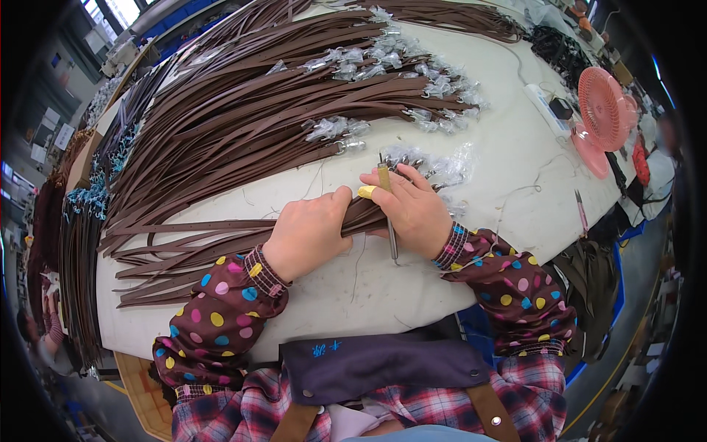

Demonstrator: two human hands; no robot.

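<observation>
Matt brown leather straps w/ clear plastic-wrapped metal buckles, smooth white tabletop

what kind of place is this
Probably a leather-goods workshop: heaps of brown straps with wrapped buckles cover a white worktable, and the right hand holds a slim tool over them.

Single head-worn fisheye view, looking steeply down and forward over the white table from close above. Person's own chest and sleeves fill the lower edge; far table end curves toward the top rim. Dark vignette rings the corners.
</observation>
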